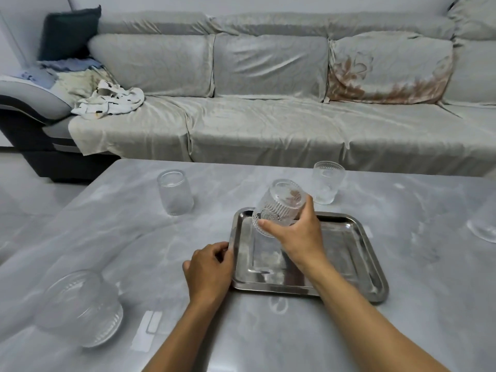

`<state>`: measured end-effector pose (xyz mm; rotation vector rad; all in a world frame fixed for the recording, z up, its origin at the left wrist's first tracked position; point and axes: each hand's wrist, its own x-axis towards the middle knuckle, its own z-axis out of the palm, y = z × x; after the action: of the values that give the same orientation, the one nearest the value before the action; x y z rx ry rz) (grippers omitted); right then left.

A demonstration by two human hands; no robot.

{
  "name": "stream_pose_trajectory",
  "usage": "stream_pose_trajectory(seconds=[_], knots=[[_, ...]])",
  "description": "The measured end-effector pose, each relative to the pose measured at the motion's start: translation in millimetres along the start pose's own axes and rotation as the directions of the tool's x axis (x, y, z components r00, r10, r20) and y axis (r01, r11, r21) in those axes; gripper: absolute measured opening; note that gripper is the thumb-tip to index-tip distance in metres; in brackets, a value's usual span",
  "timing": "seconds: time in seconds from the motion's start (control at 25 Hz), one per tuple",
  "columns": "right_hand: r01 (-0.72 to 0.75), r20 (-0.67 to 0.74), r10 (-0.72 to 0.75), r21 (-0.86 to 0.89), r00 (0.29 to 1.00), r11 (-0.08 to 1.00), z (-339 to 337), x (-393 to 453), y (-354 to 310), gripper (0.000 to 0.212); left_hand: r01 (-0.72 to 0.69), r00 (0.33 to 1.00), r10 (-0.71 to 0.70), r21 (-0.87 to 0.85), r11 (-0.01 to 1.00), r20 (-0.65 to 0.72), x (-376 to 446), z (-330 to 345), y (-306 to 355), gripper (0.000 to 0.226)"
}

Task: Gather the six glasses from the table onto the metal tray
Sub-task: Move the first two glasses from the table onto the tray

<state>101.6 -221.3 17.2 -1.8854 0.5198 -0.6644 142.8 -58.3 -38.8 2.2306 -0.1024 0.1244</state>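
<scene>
A rectangular metal tray [357,253] lies on the grey marble table, with nothing standing on it. My right hand [295,234] grips a ribbed clear glass [281,202], tilted with its base pointing away, above the tray's far left corner. My left hand [210,269] rests curled against the tray's left rim. An upside-down glass [175,193] stands at the far left. An upright glass [327,182] stands behind the tray. Another upside-down glass [80,307] sits near left. Part of a glass [483,224] shows at the right edge.
A grey covered sofa [268,116] runs along the far side of the table, with crumpled cloths [107,100] on its left end. The table's left edge drops to a pale floor [32,189].
</scene>
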Motion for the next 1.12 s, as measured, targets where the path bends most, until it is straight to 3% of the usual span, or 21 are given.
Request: stream_pose_trajectory(seconds=[0.24, 0.56, 0.76, 0.84, 0.92, 1.0, 1.12], knots=[[0.036, 0.061, -0.025, -0.194, 0.998, 0.98, 44.3, 12.9, 35.7, 0.087, -0.056, 0.998, 0.056, 0.019, 0.998, 0.007, 4.6, 3.4, -6.2, 0.018], [0.016, 0.097, 0.014, -0.299, 0.995, 0.954, 57.1, 12.2, 49.5, 0.087, -0.066, 0.998, 0.066, 0.062, 0.996, -0.005, 4.6, 6.5, -9.9, 0.018], [-0.132, 0.181, 0.178, -0.239, 0.967, 0.962, 31.4, -11.0, 25.0, 0.116, -0.011, 0.997, 0.011, 0.004, 1.0, 0.071, -1.0, -3.8, -5.2, 0.023], [-0.119, 0.146, 0.161, -0.258, 0.976, 0.959, 7.9, -39.2, 12.0, 0.102, 0.07, 0.988, -0.059, -0.069, 0.995, 0.146, -6.6, -13.3, -1.4, 0.027], [-0.01, 0.165, 0.058, -0.277, 0.985, 0.961, -11.8, -72.0, -1.0, 0.08, 0.12, 0.974, -0.086, -0.155, 0.981, 0.209, -10.7, -22.5, 3.4, 0.034], [0.131, 0.251, -0.071, -0.233, 0.965, 0.964, -16.4, -101.2, -19.3, 0.065, 0.067, 0.992, -0.049, -0.144, 0.987, 0.12, -0.9, -43.7, 12.0, 0.036], [0.284, 0.323, -0.23, -0.132, 0.918, 0.95, -18.8, -119.2, -42.8, 0.042, -0.138, 0.98, 0.145, 0.058, 0.989, -0.134, 42.8, -79.9, 39.0, 0.033]])
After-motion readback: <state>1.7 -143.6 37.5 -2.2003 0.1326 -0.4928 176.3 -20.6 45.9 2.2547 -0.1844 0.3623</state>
